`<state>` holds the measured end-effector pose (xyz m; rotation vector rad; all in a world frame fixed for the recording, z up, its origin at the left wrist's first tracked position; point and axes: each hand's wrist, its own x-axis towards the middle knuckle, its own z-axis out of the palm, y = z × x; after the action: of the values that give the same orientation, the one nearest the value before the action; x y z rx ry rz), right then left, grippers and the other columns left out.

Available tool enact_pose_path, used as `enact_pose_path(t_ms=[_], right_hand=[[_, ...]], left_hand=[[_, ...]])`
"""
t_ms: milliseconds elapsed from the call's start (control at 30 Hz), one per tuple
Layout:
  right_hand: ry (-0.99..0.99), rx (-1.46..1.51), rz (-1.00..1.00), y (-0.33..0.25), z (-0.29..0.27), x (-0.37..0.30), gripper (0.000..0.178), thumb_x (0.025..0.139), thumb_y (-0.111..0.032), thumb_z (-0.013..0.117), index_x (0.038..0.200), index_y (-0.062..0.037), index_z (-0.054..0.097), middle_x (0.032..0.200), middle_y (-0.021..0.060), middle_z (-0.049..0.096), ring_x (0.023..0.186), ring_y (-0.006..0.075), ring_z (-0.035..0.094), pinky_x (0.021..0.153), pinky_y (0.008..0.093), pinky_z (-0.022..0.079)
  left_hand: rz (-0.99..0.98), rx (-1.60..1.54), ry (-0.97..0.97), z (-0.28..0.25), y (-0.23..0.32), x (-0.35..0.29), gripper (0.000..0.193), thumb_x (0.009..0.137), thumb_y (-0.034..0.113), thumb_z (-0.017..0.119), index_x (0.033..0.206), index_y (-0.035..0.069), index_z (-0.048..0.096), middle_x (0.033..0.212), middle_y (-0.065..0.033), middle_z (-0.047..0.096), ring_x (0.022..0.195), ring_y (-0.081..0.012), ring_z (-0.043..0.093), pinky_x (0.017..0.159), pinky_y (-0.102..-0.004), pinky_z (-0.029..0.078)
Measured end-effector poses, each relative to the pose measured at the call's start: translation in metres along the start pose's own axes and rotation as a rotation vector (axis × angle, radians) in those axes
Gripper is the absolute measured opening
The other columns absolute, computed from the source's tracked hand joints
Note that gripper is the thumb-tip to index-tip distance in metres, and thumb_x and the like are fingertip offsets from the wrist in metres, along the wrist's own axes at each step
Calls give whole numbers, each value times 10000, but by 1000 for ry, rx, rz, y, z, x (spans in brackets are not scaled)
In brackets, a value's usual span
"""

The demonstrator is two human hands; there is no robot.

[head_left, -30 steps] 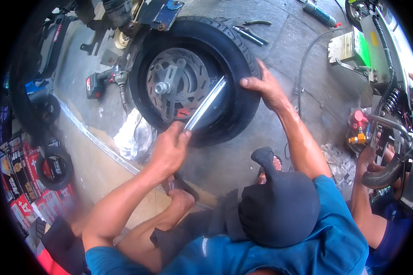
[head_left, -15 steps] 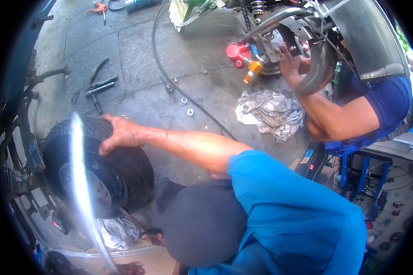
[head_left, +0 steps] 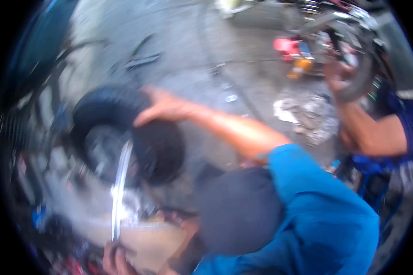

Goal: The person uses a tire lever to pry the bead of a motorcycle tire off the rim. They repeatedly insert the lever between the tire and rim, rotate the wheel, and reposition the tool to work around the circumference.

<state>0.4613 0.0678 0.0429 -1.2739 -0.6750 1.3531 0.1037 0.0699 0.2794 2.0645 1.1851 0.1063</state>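
My left hand (head_left: 118, 260), at the lower edge, has its fingers wrapped around the lower end of a long shiny metal bar (head_left: 119, 197). The bar stands nearly upright in the picture, and its upper tip overlaps the hub side of a black-tyred wheel (head_left: 163, 158). Whether the tip touches the wheel cannot be made out. A co-worker in a blue shirt (head_left: 323, 206) and dark cap (head_left: 241, 211) leans in, with a spread hand (head_left: 158, 105) on top of the tyre. My right hand is out of view. Motion blurs everything.
Another person's arm (head_left: 376, 130) reaches to a metal vehicle part at the upper right. A crumpled grey-white rag (head_left: 305, 114) lies below red and orange fittings (head_left: 300, 68). Dark hand tools (head_left: 142, 59) lie on the floor beyond the wheel. Vehicle parts line the left side.
The view has swung, shifting most of the scene rightward. More of my left hand shows, and the bar looks shorter, its tip now over the hub side instead of above the tyre. The co-worker's hand stays on the tyre.
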Motion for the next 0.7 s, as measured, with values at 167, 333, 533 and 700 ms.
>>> enact_pose_path(t_ms=[167,333,533,700], right_hand=[[41,-92,-32,5,-18,-10,1044,603,-363,836,1395,100,337,1238,232,569,1141,267,561,1010,336,425],[28,-19,-45,0,-12,-11,1017,629,-381,798,1402,86,329,1268,210,543,1168,261,532,1026,340,401],[43,-69,-23,-6,-5,-11,997,638,-391,779,1403,71,338,1267,210,536,1169,267,521,1040,343,381],[51,-82,10,-12,-3,-16,995,643,-397,765,1406,74,332,1273,213,528,1184,269,506,1044,345,376]], left_hand=[[2,-334,-3,38,-24,24,272,911,73,536,1143,-61,586,790,-127,625,644,-180,585,622,-301,471],[-111,-678,69,62,-64,33,341,924,142,568,1186,-77,563,839,-131,632,670,-190,610,648,-308,507],[-169,-930,98,84,-98,24,456,895,195,652,1232,-94,546,807,-135,629,685,-223,642,641,-324,546],[-242,-1101,172,106,-102,15,487,875,205,676,1225,-109,548,781,-138,629,651,-242,649,621,-337,555]])
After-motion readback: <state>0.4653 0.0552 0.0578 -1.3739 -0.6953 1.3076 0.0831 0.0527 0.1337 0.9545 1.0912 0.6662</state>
